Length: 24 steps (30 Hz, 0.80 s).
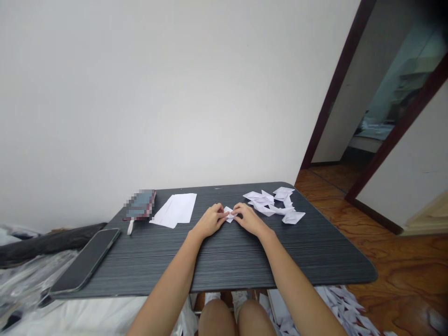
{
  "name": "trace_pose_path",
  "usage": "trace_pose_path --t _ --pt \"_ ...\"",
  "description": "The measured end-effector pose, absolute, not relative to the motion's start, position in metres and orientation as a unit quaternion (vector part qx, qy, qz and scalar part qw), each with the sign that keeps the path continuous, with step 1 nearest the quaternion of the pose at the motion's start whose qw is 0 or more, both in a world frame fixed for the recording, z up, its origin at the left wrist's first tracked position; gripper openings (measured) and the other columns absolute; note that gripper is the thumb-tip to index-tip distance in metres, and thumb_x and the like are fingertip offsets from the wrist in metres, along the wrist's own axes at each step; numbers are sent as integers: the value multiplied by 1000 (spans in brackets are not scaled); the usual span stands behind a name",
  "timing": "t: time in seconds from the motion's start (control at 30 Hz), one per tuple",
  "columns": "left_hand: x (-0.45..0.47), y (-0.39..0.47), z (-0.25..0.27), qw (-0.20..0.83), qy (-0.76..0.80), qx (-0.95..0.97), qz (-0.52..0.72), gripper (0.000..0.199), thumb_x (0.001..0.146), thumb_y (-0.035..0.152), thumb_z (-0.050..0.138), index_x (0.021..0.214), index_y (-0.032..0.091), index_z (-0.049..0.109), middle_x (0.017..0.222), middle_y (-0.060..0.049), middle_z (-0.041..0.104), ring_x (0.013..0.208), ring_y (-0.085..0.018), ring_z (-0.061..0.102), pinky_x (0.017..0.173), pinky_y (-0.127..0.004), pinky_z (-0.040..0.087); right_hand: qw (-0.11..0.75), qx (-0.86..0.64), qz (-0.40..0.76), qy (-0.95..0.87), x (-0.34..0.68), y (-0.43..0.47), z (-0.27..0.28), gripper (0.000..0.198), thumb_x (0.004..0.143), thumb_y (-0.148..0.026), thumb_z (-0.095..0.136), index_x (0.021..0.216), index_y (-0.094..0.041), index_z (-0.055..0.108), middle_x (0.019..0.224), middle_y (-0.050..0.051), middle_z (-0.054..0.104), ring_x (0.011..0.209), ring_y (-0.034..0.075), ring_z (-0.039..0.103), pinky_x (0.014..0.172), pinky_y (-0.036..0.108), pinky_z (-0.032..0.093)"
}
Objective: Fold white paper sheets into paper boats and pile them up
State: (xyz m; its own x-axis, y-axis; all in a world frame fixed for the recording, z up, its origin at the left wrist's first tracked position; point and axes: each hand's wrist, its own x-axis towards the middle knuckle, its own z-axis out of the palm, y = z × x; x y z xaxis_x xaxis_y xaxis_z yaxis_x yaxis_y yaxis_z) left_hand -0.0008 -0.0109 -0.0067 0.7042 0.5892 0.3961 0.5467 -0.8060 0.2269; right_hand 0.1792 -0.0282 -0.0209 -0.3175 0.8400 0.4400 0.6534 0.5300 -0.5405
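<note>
A small piece of folded white paper (228, 218) lies on the dark table between my two hands. My left hand (213, 219) has its fingers bent onto the paper's left side. From the other side, my right hand (248, 217) pinches the paper's right side, its thumb close to the left one. Part of the paper is hidden under the fingers. Several folded white paper pieces (269, 203) lie in a loose group just right of my right hand. Flat white paper sheets (182, 208) overlap to the left of my left hand.
The table (238, 261) has dark ribbed wood grain and stands against a white wall. A phone (86, 261) lies at its left edge, with a blurred-out item (140, 205) and white strap behind it. Many folded papers (341, 305) are heaped below the right front edge.
</note>
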Motion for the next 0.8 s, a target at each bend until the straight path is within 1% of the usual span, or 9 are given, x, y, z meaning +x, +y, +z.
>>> trace_pose_path --t 0.13,0.23,0.3,0.4,0.5,0.57,0.63,0.8 --pt "-3 -10 -8 53 305 923 228 31 84 31 35 96 21 62 90 -7 47 85 -17 42 79 -32 35 346 -457 131 -809 177 -29 -23 17 72 -9 48 74 -16 63 85 5 55 83 14 50 77 27 38" --pt "-5 -9 -10 66 305 921 232 32 84 29 34 98 19 60 88 -7 48 82 -15 44 77 -29 36 350 -460 130 -806 176 -30 -21 16 74 -11 46 74 -15 62 83 5 56 79 14 50 74 26 39" --pt "-5 -9 -12 74 308 916 245 31 84 27 34 96 18 61 85 -6 48 81 -15 45 77 -28 37 354 -470 125 -799 175 -31 -19 16 75 -12 45 74 -15 61 80 5 56 76 14 50 72 26 38" --pt "-4 -7 -13 93 319 904 268 28 82 27 38 82 16 64 80 -5 49 78 -14 46 75 -26 37 364 -484 118 -787 172 -31 -18 17 76 -13 43 71 -14 60 76 5 56 73 14 50 70 26 38" --pt "-3 -4 -13 138 343 884 286 28 80 28 42 67 13 63 75 -4 49 69 -11 47 67 -24 38 372 -492 121 -778 170 -28 -21 17 76 -14 43 69 -14 59 74 4 56 71 13 49 67 25 37" --pt "-3 -2 -13 172 362 867 295 25 78 28 46 67 13 63 73 -3 50 64 -10 47 63 -23 39 372 -506 127 -767 170 -26 -22 16 76 -14 44 69 -15 58 71 4 55 69 13 49 65 24 37" --pt "-4 -1 -14 195 374 853 307 19 76 26 50 70 14 63 73 -3 52 64 -10 48 62 -22 39 371 -519 133 -759 171 -25 -23 16 76 -14 43 69 -15 59 69 3 55 66 12 48 63 24 36" --pt "-6 0 -16 175 392 843 325 13 72 23 54 68 14 63 74 -3 54 67 -11 48 65 -24 38 375 -514 144 -758 174 -27 -23 14 75 -16 46 69 -16 59 67 1 54 64 12 47 62 23 35"
